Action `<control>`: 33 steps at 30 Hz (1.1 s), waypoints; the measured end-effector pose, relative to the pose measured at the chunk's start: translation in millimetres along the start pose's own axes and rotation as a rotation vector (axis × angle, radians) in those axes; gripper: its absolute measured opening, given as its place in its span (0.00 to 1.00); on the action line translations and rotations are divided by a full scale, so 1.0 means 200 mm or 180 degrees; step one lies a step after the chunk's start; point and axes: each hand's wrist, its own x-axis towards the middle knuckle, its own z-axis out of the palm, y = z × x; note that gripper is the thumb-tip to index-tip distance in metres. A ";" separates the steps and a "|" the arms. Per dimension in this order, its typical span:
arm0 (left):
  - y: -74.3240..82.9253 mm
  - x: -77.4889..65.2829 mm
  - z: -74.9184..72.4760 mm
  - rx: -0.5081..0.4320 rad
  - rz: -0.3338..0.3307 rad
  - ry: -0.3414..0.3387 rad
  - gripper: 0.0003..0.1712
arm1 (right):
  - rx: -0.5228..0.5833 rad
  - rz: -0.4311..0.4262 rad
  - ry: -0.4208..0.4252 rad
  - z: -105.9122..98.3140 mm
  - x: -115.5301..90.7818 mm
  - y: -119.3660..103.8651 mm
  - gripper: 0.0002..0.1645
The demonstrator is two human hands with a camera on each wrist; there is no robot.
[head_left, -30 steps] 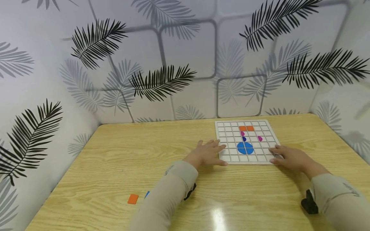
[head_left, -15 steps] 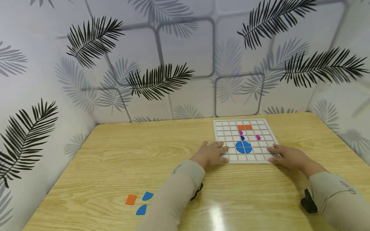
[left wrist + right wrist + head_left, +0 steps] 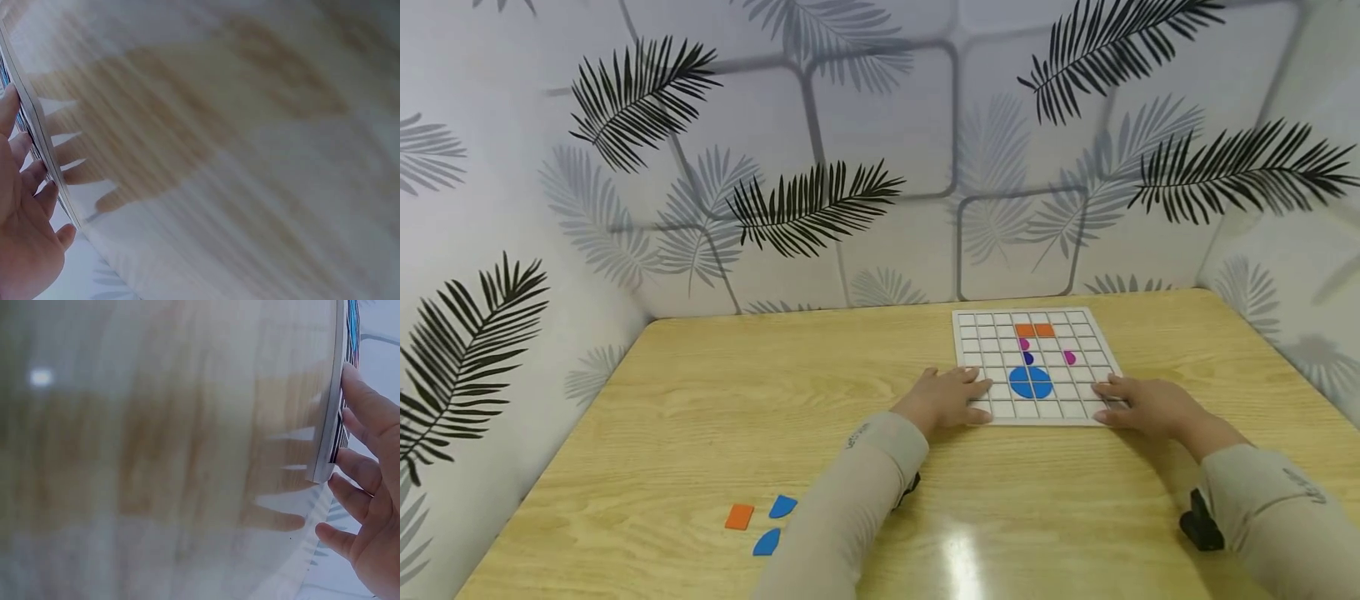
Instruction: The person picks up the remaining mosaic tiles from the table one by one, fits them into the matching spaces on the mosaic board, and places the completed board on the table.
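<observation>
A white grid board point(image 3: 992, 406) lies flat on the table toward the back right. Its squares bear two orange squares point(image 3: 1034, 331), two small magenta half-circles point(image 3: 1070, 357), a dark blue half-circle point(image 3: 1028, 358) and a blue disc point(image 3: 1031, 382) crossed by grid lines. At the board's near left corner rests my left hand point(image 3: 946, 397), fingers extended over the edge. My right hand point(image 3: 1152, 406) touches the near right side with its fingertips. Both wrist views show the board's thin edge point(image 3: 39, 125) against the fingertips. Neither hand is wrapped round anything.
Loose on the wooden table point(image 3: 737, 408), left of my left sleeve, lie an orange square piece point(image 3: 739, 517) and two blue quarter-circle pieces point(image 3: 782, 506). A wall with a leaf pattern point(image 3: 880, 117) stands behind the table.
My left hand has come rightward onto the board's near left corner, and the sleeve has uncovered the blue pieces. The right hand stays at the board's right side.
</observation>
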 end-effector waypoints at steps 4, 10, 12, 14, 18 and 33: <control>0.00 -0.03 0.00 -0.0178 0.0026 -0.0047 0.36 | -0.0019 -0.0028 0.0045 0.00 -0.03 -0.01 0.39; -0.01 -0.08 0.01 -0.0278 0.0051 -0.0041 0.36 | -0.0054 -0.0088 0.0142 0.02 -0.05 -0.04 0.38; -0.02 -0.09 0.01 -0.0255 0.0064 -0.0048 0.35 | -0.0063 -0.0098 0.0151 0.02 -0.05 -0.05 0.37; -0.03 -0.11 0.02 -0.0222 0.0089 -0.0051 0.36 | -0.0080 -0.0123 0.0176 0.03 -0.06 -0.07 0.37; -0.05 -0.15 0.04 -0.0078 0.0094 -0.0029 0.36 | -0.0116 -0.0201 0.0188 0.04 -0.06 -0.11 0.36; -0.14 -0.32 0.09 -0.0115 0.0119 0.0018 0.37 | -0.0115 -0.0462 0.0269 0.08 -0.09 -0.24 0.29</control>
